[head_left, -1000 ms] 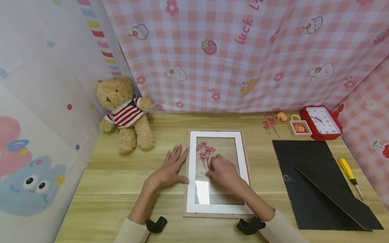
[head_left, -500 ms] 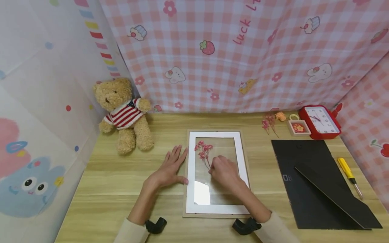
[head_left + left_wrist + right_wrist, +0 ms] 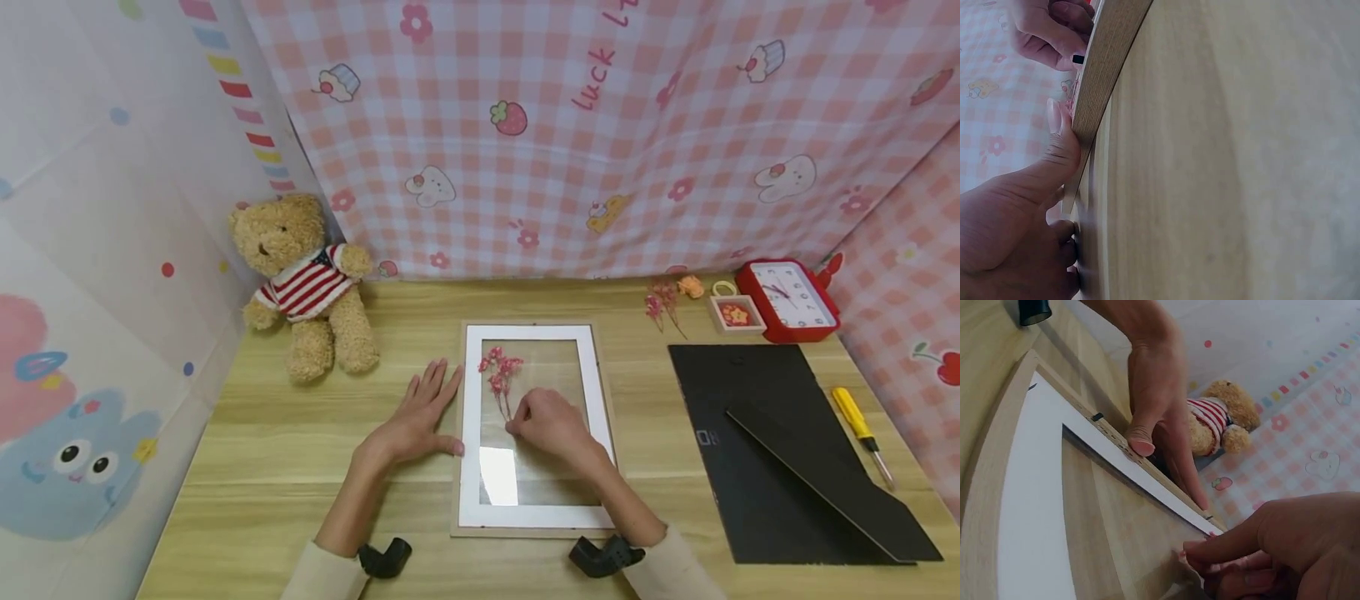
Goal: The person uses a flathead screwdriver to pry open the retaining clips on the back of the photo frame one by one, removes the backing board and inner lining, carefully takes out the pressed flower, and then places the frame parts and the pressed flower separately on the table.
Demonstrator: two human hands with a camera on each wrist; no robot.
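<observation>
A wooden picture frame [image 3: 531, 532] with a white mat [image 3: 472, 417] and a clear pane lies on the table. Over the pane's upper left is a sprig of dried pink flowers [image 3: 501, 367]; my right hand [image 3: 551, 427] pinches its stems between thumb and curled fingers. In the right wrist view, that right hand [image 3: 1285, 550] hides most of the sprig. My left hand [image 3: 416, 421] lies with fingers spread beside the frame. The left thumb touches the frame's side, as the left wrist view shows at the wooden edge [image 3: 1094, 94].
Right of the frame lies a black backing board [image 3: 750, 467] with a stand leg, beside a yellow-handled screwdriver [image 3: 855, 417]. Farther back are more dried flowers [image 3: 663, 304], a small box [image 3: 737, 314] and a red clock [image 3: 795, 300]. A teddy bear [image 3: 307, 287] sits back left.
The sprig and my right hand shift slightly over the pane, first right, then back left. The sprig stands a little more upright now. My left hand stays in place.
</observation>
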